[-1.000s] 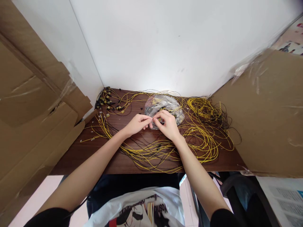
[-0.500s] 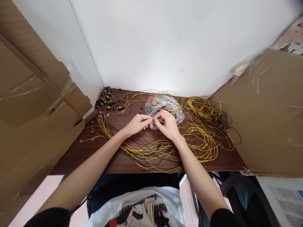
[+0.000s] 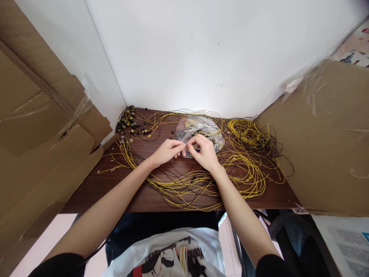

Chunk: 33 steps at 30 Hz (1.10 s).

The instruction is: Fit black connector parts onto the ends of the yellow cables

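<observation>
My left hand (image 3: 170, 150) and my right hand (image 3: 203, 151) meet fingertip to fingertip over the middle of the table. Each pinches with thumb and forefinger; whatever is between them is too small and too covered to make out. Just behind and beneath the fingers lies a clear plastic bag (image 3: 201, 125) holding small dark and yellow parts. Below my wrists a long bundle of yellow and black wires (image 3: 184, 188) runs across the brown tabletop (image 3: 89, 194). Its left ends (image 3: 123, 148) fan out, some with small whitish tips.
Black connectors with yellow tags (image 3: 127, 123) are heaped at the back left. Coiled yellow wire (image 3: 245, 130) lies at the back right. Cardboard panels (image 3: 43, 127) flank the left side, another cardboard panel (image 3: 328, 142) the right. A white wall (image 3: 201, 57) closes the back.
</observation>
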Motion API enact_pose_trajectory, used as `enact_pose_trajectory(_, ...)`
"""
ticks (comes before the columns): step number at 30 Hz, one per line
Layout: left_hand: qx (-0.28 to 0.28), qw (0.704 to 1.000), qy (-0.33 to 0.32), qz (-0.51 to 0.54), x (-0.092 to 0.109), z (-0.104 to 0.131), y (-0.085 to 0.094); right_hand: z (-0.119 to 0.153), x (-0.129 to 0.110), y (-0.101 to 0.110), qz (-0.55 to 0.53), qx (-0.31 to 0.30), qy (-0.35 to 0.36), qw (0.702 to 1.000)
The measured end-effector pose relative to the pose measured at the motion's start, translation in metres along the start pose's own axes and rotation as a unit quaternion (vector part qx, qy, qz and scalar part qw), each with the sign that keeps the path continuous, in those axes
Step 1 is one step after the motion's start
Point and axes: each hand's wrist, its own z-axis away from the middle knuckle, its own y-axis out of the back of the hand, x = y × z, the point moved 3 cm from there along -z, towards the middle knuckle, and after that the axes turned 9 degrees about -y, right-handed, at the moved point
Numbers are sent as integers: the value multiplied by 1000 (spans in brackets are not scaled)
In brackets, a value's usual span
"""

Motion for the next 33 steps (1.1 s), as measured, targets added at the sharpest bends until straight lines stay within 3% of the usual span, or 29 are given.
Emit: enact_pose_trajectory(33,-2,1000,-4,-4,-1,0,0,0,-1,0,-4,-22,-8,1000)
